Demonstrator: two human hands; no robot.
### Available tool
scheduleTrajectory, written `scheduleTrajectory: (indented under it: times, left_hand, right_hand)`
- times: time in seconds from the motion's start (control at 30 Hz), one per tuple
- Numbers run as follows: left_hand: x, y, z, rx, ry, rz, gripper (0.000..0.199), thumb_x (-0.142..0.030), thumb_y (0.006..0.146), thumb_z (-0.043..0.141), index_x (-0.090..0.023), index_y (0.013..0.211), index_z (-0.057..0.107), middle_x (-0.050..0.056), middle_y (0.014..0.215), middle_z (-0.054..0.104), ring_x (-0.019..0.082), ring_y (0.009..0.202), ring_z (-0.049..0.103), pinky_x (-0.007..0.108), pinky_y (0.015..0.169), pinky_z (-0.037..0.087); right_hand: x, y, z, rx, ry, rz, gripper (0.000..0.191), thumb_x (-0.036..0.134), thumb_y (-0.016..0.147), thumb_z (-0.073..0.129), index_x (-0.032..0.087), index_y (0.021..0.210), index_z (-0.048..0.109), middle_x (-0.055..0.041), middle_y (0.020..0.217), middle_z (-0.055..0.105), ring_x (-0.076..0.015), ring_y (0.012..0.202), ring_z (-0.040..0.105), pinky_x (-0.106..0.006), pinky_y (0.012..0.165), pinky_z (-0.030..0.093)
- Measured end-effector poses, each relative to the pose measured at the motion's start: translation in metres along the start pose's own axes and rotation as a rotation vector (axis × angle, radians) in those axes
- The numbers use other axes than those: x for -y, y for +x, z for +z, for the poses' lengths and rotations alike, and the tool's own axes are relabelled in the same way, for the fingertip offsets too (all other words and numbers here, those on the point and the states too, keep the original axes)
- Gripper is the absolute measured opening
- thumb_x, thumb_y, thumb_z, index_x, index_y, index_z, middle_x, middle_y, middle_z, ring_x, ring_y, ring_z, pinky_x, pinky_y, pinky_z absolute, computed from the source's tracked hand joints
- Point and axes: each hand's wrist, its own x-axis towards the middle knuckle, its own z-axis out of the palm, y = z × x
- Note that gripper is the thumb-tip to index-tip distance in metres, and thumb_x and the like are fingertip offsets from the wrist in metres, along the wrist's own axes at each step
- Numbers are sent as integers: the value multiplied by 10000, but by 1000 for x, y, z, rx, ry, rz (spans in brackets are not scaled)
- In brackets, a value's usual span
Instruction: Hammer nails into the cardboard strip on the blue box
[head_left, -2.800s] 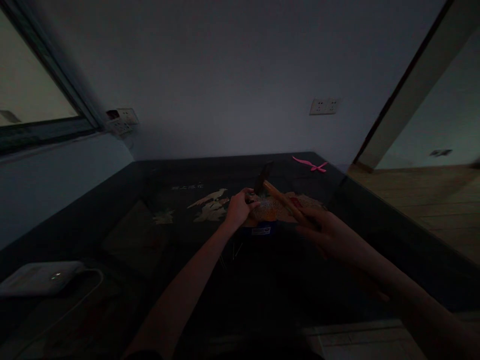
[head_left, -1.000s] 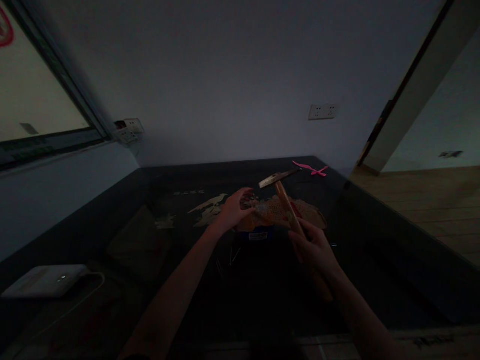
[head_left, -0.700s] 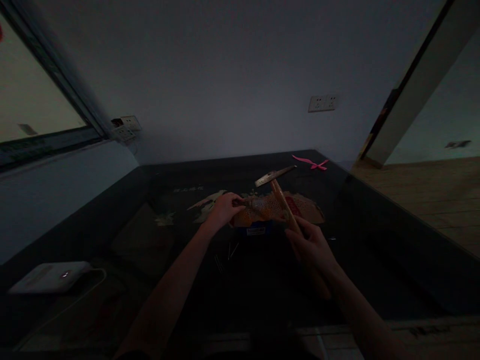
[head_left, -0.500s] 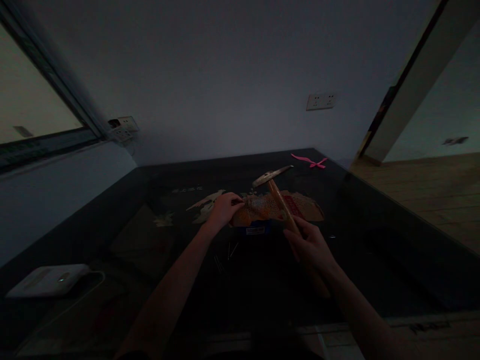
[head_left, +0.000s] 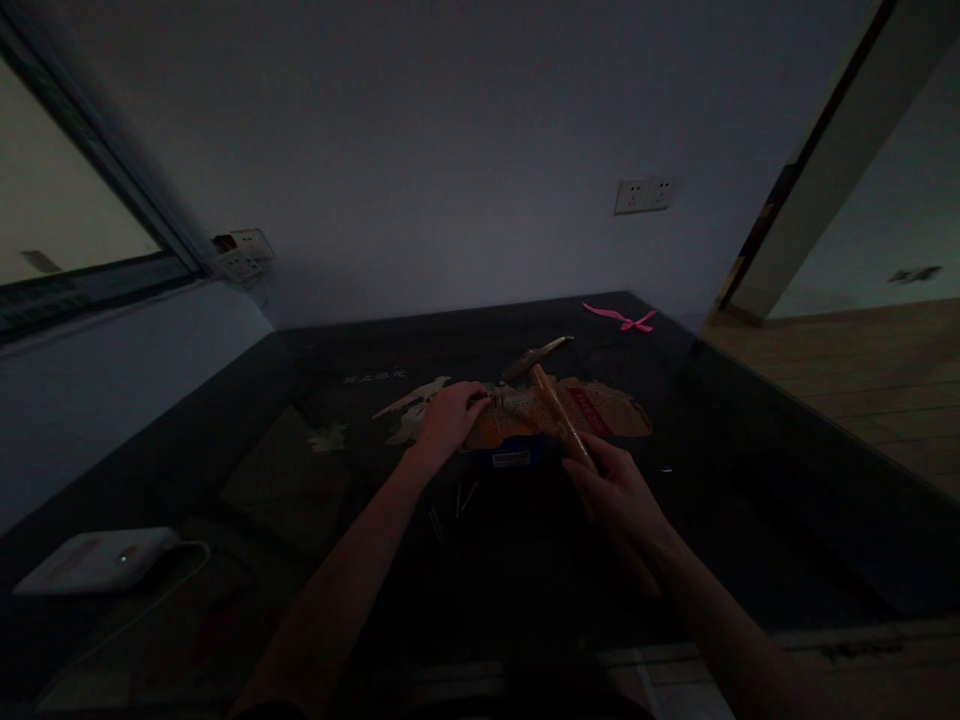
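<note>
Hammer (head_left: 553,402) is in the right hand (head_left: 616,490), whose fingers are closed around the wooden handle; the end of this handle comes out below the hand, toward the person. Its long axis goes slantwise, away from the person and to the left, and the metal head sits across the far end.

This head is beyond the left hand (head_left: 448,415) and a little to its right, so the left fingertips are near it but apart from it. I judge this relation to be the important one, because the head is nearer to the left hand than to the right hand which carries it.

The left hand is bent, with thumb and fingers close together, at the left end of a speckled orange-and-tan piece (head_left: 521,410). Small dark upright shapes are beside the fingertips; whether the hand pinches one of them, I cannot tell. In the view, the handle crosses over the piece; whether the head touches anything is not clear.

A blue thing with a label (head_left: 529,455) is at the near edge of the piece, and thin metal pins (head_left: 468,498) lie closer on the dark table (head_left: 720,440).
</note>
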Motion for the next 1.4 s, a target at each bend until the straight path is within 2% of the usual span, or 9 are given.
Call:
scheduleTrajectory:
  times: [0.2, 0.43, 0.73, 0.97, 1.13, 1.3, 1.4]
  left_hand:
    - [-1, -2, 3, -12, 22, 9, 164, -260, 844, 510, -200, 923, 641, 46, 926, 661, 201, 864, 591, 294, 745, 443]
    - [-1, -3, 4, 4, 33, 19, 158, -256, 839, 516, -187, 876, 653, 49, 881, 636, 191, 841, 579, 291, 738, 441]
    - [2, -2, 6, -6, 25, 29, 141, -249, 832, 528, -184, 861, 649, 42, 871, 638, 185, 839, 581, 287, 738, 442]
    - [2, -2, 4, -2, -6, 6, 134, -248, 812, 550, -161, 834, 650, 58, 846, 640, 190, 810, 580, 299, 723, 443]
    - [3, -2, 3, 8, -61, -19, 121, -242, 789, 573, -178, 857, 651, 47, 841, 647, 180, 798, 583, 288, 713, 446]
    - [2, -2, 2, 2, -66, -13, 111, -236, 804, 553, -182, 834, 645, 41, 836, 649, 183, 811, 586, 289, 717, 444]
    - [2, -2, 3, -10, -54, 0, 106, -235, 805, 557, -184, 836, 644, 40, 838, 651, 188, 819, 589, 295, 726, 441]
  right_hand:
    - [-1, 0, 2, 15, 17, 21, 408, 320, 794, 533, 164, 1171, 521, 73, 563, 430, -86, 399, 402, -192, 341, 333]
    - [-1, 2, 3, -3, -42, 11, 382, 311, 777, 538, 171, 1132, 560, 28, 640, 550, -118, 493, 495, -208, 414, 387]
    - [-2, 1, 2, 9, -43, 5, 347, 316, 781, 527, 179, 1097, 572, 8, 693, 600, -137, 539, 539, -221, 444, 415]
    - [0, 0, 4, 1, -46, 39, 428, 340, 779, 531, 167, 1170, 536, 30, 625, 560, -125, 463, 489, -217, 395, 374]
    - [-2, 1, 2, -40, -64, -49, 355, 300, 765, 552, 169, 1092, 597, -2, 741, 611, -158, 633, 556, -233, 516, 437]
    - [-2, 2, 2, -19, -52, -28, 380, 306, 765, 543, 162, 1115, 575, 5, 727, 600, -152, 604, 542, -233, 502, 427]
    - [-2, 2, 3, -12, -36, -11, 399, 324, 772, 536, 162, 1136, 556, 37, 623, 538, -126, 495, 492, -219, 426, 386]
